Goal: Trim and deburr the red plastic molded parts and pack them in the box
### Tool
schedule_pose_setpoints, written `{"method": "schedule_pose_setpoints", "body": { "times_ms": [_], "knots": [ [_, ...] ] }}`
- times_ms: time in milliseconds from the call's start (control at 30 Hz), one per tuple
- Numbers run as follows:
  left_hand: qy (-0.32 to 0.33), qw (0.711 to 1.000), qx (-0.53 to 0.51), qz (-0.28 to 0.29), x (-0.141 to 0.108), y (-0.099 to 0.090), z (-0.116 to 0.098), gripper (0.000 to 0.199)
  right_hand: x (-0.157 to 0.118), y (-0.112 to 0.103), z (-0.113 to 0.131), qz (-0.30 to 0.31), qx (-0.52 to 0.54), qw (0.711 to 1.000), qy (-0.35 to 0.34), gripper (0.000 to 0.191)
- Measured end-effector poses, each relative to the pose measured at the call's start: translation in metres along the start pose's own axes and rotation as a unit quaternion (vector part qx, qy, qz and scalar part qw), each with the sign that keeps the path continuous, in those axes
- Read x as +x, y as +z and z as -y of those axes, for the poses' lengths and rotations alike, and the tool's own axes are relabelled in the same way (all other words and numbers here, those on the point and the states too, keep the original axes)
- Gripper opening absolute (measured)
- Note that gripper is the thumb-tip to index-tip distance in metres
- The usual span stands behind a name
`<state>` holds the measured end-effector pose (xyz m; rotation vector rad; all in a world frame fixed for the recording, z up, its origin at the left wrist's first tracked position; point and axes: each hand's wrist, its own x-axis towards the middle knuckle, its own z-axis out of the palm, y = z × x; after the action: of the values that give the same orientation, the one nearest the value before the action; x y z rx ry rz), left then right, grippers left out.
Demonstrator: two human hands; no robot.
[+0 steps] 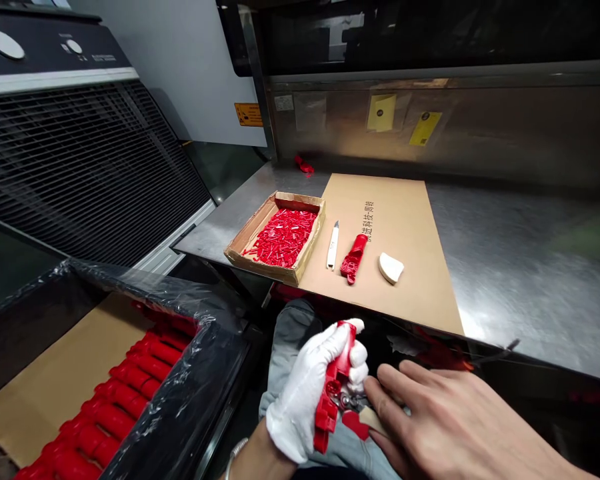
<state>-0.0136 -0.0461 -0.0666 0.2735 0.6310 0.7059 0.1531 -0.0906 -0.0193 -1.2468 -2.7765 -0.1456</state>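
Observation:
My left hand point(307, 380), in a white glove, is wrapped round a red plastic part point(334, 393) above my lap. Bare and close beside it on the right, my right hand point(425, 413) has its thumb and fingers pressed together on a small pale piece point(373, 420), mostly hidden by the fingers. A red flap point(355, 424) shows next to that piece. On the cardboard sheet point(420, 300) lie a white-handled knife point(333, 247), another red part point(354, 259) and a cream-coloured block point(391, 267).
A cardboard tray point(307, 259) of small red pieces stands on the metal table point(510, 267), left of the sheet. Red scraps point(304, 165) lie farther back. At lower left, a plastic-lined black bin point(195, 360) holds several red parts point(125, 393). A grilled machine point(80, 160) stands behind.

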Motion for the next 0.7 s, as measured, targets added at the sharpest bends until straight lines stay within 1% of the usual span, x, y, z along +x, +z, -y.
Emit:
{"method": "schedule_pose_setpoints", "body": {
  "times_ms": [67, 133, 367, 500, 567, 667, 700],
  "knots": [
    [-0.012, 1.0, 0.005, 0.006, 0.0, -0.001, 0.002, 0.023, 0.001, -0.003, -0.002, 0.014, 0.019, 0.999, -0.021, 0.011],
    [-0.012, 1.0, 0.009, 0.008, 0.002, -0.002, 0.004, 0.024, 0.002, -0.006, -0.003, 0.019, 0.028, 0.999, -0.028, 0.012],
    [0.037, 0.999, 0.0, -0.012, 0.002, 0.001, 0.005, 0.022, 0.002, 0.0, -0.002, -0.027, -0.003, 1.0, 0.004, 0.006],
    [0.008, 1.0, 0.012, 0.011, -0.001, 0.001, 0.005, 0.023, 0.002, -0.002, -0.001, -0.014, 0.027, 0.999, -0.026, 0.014],
    [0.007, 1.0, 0.012, 0.021, -0.001, -0.001, 0.005, 0.023, 0.001, -0.006, 0.0, -0.012, 0.036, 0.999, -0.027, 0.016],
    [0.017, 1.0, -0.01, 0.019, 0.001, -0.004, 0.0, 0.026, -0.003, -0.012, -0.005, -0.041, 0.066, 0.997, -0.005, 0.016],
    [0.019, 0.999, -0.019, 0.018, 0.001, -0.005, -0.003, 0.027, -0.006, -0.014, -0.013, -0.068, 0.081, 0.994, 0.016, 0.016]
  ]
}}
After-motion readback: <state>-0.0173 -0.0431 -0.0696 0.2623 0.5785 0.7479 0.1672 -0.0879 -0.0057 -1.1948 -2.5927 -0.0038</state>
